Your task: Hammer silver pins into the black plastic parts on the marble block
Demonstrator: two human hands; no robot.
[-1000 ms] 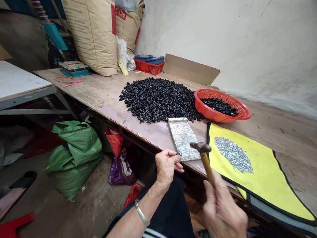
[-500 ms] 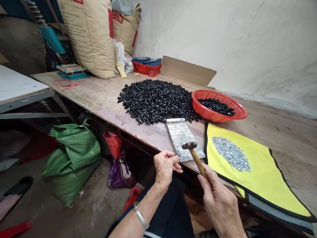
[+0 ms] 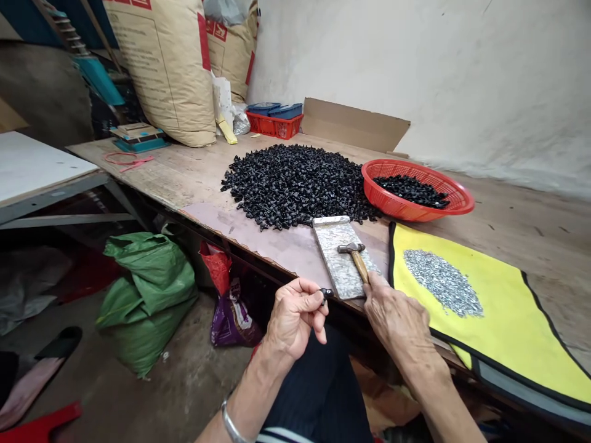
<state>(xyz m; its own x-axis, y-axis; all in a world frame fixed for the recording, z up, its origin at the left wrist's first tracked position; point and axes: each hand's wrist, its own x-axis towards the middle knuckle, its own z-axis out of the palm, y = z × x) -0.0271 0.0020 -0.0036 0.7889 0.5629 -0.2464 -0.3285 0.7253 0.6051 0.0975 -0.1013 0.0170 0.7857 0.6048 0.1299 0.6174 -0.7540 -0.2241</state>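
**Left hand (image 3: pixel 295 323) pinches a small black plastic part (image 3: pixel 327 294); right hand (image 3: pixel 397 317) grips a hammer (image 3: pixel 357 258).**
The hammer's head sits over a mottled metal plate (image 3: pixel 331 240) on the wooden surface (image 3: pixel 148 175), the small part just beside the plate's near edge. Beyond the plate lies a heap of black plastic parts (image 3: pixel 295 184), with a red plastic basket (image 3: pixel 415 191) holding more; silver bits (image 3: pixel 442 283) lie on a yellow mat (image 3: pixel 517 332) to the right.

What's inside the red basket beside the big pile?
The red basket holds a heap of small black plastic pieces, like those in the big pile. They cover its floor, so anything beneath them cannot be seen.
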